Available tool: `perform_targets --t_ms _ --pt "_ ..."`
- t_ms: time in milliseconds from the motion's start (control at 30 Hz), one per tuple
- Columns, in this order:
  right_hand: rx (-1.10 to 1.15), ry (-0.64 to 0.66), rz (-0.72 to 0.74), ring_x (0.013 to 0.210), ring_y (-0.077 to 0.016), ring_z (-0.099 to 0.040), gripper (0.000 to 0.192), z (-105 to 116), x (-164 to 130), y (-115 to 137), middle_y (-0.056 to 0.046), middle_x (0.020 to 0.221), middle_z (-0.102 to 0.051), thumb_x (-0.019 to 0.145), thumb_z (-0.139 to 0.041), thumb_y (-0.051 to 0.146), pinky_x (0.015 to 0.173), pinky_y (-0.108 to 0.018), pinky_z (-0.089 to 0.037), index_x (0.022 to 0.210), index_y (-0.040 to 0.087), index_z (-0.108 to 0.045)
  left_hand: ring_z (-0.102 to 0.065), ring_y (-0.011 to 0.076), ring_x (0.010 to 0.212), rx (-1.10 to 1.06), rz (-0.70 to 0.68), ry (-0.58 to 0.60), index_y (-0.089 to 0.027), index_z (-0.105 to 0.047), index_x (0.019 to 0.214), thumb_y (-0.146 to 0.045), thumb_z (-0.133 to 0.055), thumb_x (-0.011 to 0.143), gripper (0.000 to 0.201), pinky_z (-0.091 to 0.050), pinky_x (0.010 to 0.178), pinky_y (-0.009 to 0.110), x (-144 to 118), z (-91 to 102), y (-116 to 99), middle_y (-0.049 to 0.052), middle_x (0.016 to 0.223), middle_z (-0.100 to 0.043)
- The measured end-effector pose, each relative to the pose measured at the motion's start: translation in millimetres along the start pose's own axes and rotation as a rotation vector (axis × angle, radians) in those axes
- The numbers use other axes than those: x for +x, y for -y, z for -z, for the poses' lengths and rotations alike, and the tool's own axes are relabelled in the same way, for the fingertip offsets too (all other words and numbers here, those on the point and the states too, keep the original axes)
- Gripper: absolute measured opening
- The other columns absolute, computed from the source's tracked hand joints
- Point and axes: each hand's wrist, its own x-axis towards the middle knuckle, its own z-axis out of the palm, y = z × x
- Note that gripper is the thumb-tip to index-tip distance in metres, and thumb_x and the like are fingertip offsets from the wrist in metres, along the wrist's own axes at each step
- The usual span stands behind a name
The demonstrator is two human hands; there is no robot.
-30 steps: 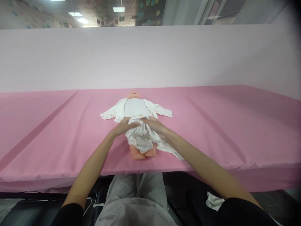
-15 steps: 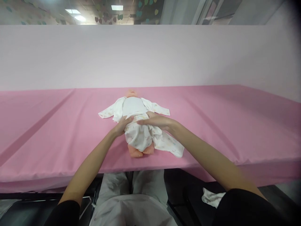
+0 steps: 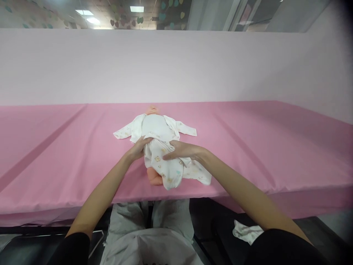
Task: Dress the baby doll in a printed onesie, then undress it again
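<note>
A baby doll [image 3: 153,110] lies on its back, head away from me, a bare foot [image 3: 154,177] showing near the table's front edge. An open white baby jacket [image 3: 136,127] spreads out under it, sleeves to both sides, around a plain pale torso. White patterned baby trousers [image 3: 168,171] lie over its lower body, one leg draped forward, the other out to the right. My left hand [image 3: 138,148] is closed on the waist at the left side. With my right hand [image 3: 183,150] I grip the cloth on the right, thumb and fingers around its bunched upper edge.
Pink cloth [image 3: 242,147] covers the table, with a white wall [image 3: 176,66] behind it. Below the front edge are my legs in grey trousers [image 3: 173,221]. A crumpled white patterned cloth [image 3: 246,232] rests on a dark chair at lower right.
The front trouser leg has come down and now hides the foot on the right. My right hand has shifted slightly toward me, and the cloth is flatter.
</note>
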Motion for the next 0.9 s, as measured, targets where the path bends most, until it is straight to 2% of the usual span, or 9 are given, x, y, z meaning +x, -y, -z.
perform_targets --t_ms 100,167,300,367,467,533,600,767,900 --pt "0.147 -0.041 -0.024 0.088 -0.0210 -0.066 0.032 2 5 1 -0.006 0.094 -0.070 0.065 -0.080 0.024 0.073 -0.030 -0.055 0.093 0.017 -0.064 -0.065 0.0261 0.094 0.008 -0.013 0.005 -0.013 -0.063 0.110 -0.050 -0.068 0.072 0.054 -0.051 0.080 0.035 -2 -3.8 3 0.014 0.100 -0.069" --pt "0.265 -0.138 0.012 0.085 -0.0188 -0.066 0.027 0 10 -1 -0.006 0.092 -0.070 0.070 -0.075 0.022 0.073 -0.029 -0.055 0.094 0.016 -0.063 -0.063 0.0275 0.100 0.121 -0.028 0.042 -0.013 -0.063 0.112 -0.049 -0.072 0.068 0.057 -0.050 0.083 0.037 -4 -6.0 2 0.013 0.106 -0.068" --pt "0.340 -0.270 -0.037 0.078 -0.0167 -0.066 0.022 -6 17 -6 -0.006 0.087 -0.070 0.072 -0.070 0.014 0.066 -0.025 -0.054 0.092 0.014 -0.062 -0.059 0.0288 0.109 0.407 -0.036 0.161 -0.019 -0.062 0.117 -0.034 -0.083 0.057 0.065 -0.048 0.089 0.037 -10 -11.5 -1 0.010 0.113 -0.066" --pt "0.348 -0.247 -0.049 0.079 -0.0169 -0.066 0.022 -6 16 -7 -0.007 0.089 -0.070 0.072 -0.071 0.015 0.066 -0.024 -0.054 0.092 0.014 -0.062 -0.058 0.0287 0.109 0.406 -0.045 0.120 -0.019 -0.062 0.117 -0.037 -0.079 0.064 0.058 -0.048 0.089 0.037 -10 -13.3 -2 0.010 0.113 -0.066" --pt "0.314 -0.098 -0.068 0.083 -0.0187 -0.066 0.029 -3 9 -5 -0.006 0.091 -0.070 0.066 -0.078 0.020 0.069 -0.025 -0.056 0.091 0.016 -0.063 -0.061 0.0278 0.106 0.239 -0.043 0.072 -0.016 -0.062 0.117 -0.043 -0.071 0.074 0.051 -0.048 0.088 0.039 -9 -13.4 -1 0.012 0.114 -0.066" --pt "0.254 0.005 -0.096 0.083 -0.0195 -0.066 0.036 -1 4 -4 -0.005 0.090 -0.070 0.058 -0.082 0.016 0.067 -0.025 -0.057 0.089 0.019 -0.063 -0.063 0.0268 0.102 0.116 -0.021 0.091 -0.015 -0.061 0.117 -0.045 -0.070 0.075 0.052 -0.049 0.088 0.039 -8 -13.2 1 0.013 0.113 -0.067" --pt "0.243 0.047 -0.091 0.080 -0.0190 -0.066 0.041 -1 2 -4 -0.004 0.088 -0.071 0.054 -0.082 0.010 0.067 -0.025 -0.057 0.089 0.019 -0.064 -0.064 0.0262 0.100 0.029 -0.015 0.079 -0.014 -0.062 0.116 -0.048 -0.071 0.074 0.055 -0.049 0.087 0.038 -6 -14.1 5 0.013 0.112 -0.067" --pt "0.534 -0.033 0.006 0.065 -0.0164 -0.065 0.028 -7 12 -8 -0.003 0.074 -0.070 0.062 -0.068 0.010 0.062 -0.025 -0.054 0.089 0.014 -0.064 -0.065 0.0226 0.093 -0.028 -0.010 0.003 -0.015 -0.064 0.112 -0.048 -0.072 0.072 0.053 -0.050 0.083 0.033 -3 -17.7 14 0.011 0.110 -0.068" --pt "0.649 -0.064 0.044 0.058 -0.0163 -0.064 0.022 -13 20 -11 -0.003 0.064 -0.068 0.062 -0.062 0.007 0.055 -0.023 -0.051 0.083 0.012 -0.064 -0.065 0.0189 0.084 0.032 0.010 0.033 -0.015 -0.065 0.109 -0.050 -0.074 0.067 0.055 -0.050 0.077 0.030 -3 -13.7 14 0.009 0.103 -0.070"
